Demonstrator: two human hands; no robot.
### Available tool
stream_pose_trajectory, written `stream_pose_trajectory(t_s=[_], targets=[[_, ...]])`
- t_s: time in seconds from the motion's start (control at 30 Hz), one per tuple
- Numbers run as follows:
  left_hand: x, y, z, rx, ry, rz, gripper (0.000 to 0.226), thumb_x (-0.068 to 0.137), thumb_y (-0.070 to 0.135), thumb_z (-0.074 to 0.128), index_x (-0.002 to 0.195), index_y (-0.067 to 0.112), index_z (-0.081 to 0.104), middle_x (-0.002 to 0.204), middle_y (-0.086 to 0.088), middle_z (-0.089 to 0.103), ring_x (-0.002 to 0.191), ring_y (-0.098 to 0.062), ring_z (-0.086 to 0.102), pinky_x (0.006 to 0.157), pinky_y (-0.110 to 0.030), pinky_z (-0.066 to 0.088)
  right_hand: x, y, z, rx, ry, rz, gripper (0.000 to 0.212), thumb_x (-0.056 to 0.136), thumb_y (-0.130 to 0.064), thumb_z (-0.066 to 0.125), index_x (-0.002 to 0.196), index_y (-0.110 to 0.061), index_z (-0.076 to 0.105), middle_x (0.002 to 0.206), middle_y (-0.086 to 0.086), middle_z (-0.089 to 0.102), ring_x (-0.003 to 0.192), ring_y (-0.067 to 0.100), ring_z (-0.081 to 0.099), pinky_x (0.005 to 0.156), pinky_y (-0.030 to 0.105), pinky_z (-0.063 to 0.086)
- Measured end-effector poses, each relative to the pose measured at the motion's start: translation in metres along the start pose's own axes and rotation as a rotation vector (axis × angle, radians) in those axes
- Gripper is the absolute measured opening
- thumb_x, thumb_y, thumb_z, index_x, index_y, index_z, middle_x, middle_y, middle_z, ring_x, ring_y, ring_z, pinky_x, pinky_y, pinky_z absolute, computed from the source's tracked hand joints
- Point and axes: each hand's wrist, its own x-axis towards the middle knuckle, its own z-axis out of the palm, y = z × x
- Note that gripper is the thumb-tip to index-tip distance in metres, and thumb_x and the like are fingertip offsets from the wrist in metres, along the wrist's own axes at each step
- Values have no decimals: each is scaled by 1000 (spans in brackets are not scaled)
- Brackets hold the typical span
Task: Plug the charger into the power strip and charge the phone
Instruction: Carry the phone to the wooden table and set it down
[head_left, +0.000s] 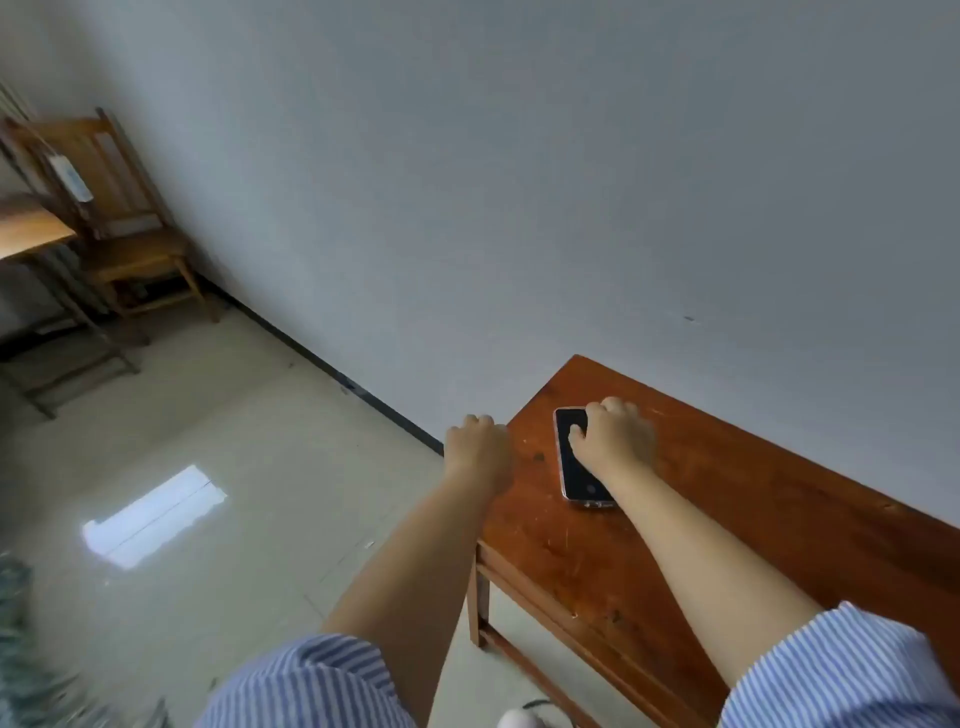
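Head view. My right hand (613, 441) lies on the phone (579, 460), fingers curled down over its far end and right edge, thumb across the dark screen. The palm hides the contact, so I cannot tell whether the fingers are clamped on the phone or only resting there. The phone lies flat, screen up, on the wooden table (727, 519), close to the table's left end and a little in from the far edge; its near end with the round button shows below my wrist.

My left hand (480, 449) sits at the table's left edge, fingers curled under into a loose fist, knuckles up. Whether it touches the edge or holds anything, I cannot tell from this angle.

Both forearms are bare, with striped blue and white sleeves (841, 675) at the near edge of the frame.

The table stands against a pale grey wall (519, 182). Far left, a wooden chair (119, 223) stands on the light tiled floor (234, 441), beside part of another table (31, 231). A bright patch of light lies on the floor at left
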Motion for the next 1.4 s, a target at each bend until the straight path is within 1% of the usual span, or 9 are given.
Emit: stream_pose_trajectory(t_s=[0.13, 0.23, 0.3, 0.43, 0.6, 0.73, 0.87, 1.03, 1.4], targets=[[17, 1, 51, -96, -129, -79, 35, 94, 19, 36, 126, 8, 42, 135, -14, 45, 126, -29, 39, 104, -39, 37, 14, 23, 52, -70, -212, 109, 60, 87, -50, 45, 135, -16, 35, 144, 12, 37, 130, 29, 33, 105, 43, 36], [27, -3, 85, -177, -176, -124, 47, 94, 29, 34, 137, 13, 27, 152, -11, 22, 142, -29, 14, 116, -43, 18, 31, 32, 81, -66, -295, 163, 80, 80, -64, 45, 142, -20, 19, 154, 15, 16, 141, 33, 15, 113, 50, 21], [29, -6, 102, -214, -204, -153, 55, 95, 36, 32, 143, 15, 15, 157, -9, 8, 144, -27, 1, 118, -43, 8, 39, 32, 96, -46, -342, 205, 88, 76, -69, 45, 143, -22, 13, 155, 17, 10, 141, 35, 11, 114, 51, 17], [32, -11, 130, -242, -264, -144, 62, 95, 44, 26, 145, 16, 2, 157, -8, -5, 144, -23, -9, 117, -38, -5, 47, 26, 120, -28, -336, 286, 90, 76, -69, 44, 143, -18, 11, 152, 21, 13, 138, 38, 17, 112, 51, 22], [29, -14, 143, -228, -238, -119, 64, 94, 49, 17, 145, 17, -5, 157, -6, -10, 143, -21, -14, 107, -32, -17, 51, 27, 128, 82, -218, 328, 75, 80, -53, 54, 137, -12, 27, 142, 24, 30, 128, 38, 29, 107, 49, 30], [31, -19, 139, -255, -260, -85, 63, 94, 48, 18, 145, 17, -4, 157, -5, -9, 144, -20, -13, 111, -33, -15, 54, 30, 125, 162, -171, 299, 70, 75, -45, 65, 131, -13, 39, 135, 22, 39, 122, 36, 35, 102, 49, 34], [37, -41, 130, -328, -247, -110, 59, 96, 44, 19, 145, 17, -1, 158, -4, -3, 144, -19, -10, 117, -36, -9, 62, 2, 126, 150, -210, 153, 70, 73, -45, 66, 131, -15, 41, 134, 19, 41, 121, 34, 35, 102, 47, 34], [42, -125, 117, -339, -159, -317, 58, 97, 39, 23, 145, 14, 1, 157, -6, -2, 144, -20, -8, 118, -38, -2, 83, -96, 139, 182, -282, -82, 70, 70, -45, 68, 129, -16, 42, 127, 20, 45, 115, 35, 39, 97, 44, 37], [11, -447, 59, -184, 23, -703, 50, 95, 26, 35, 139, 4, 21, 156, -13, 10, 144, -26, 3, 117, -40, 14, 131, -409, 164, 252, -320, -460, 74, 69, -40, 69, 133, -16, 40, 134, 21, 41, 122, 35, 36, 100, 45, 34]])
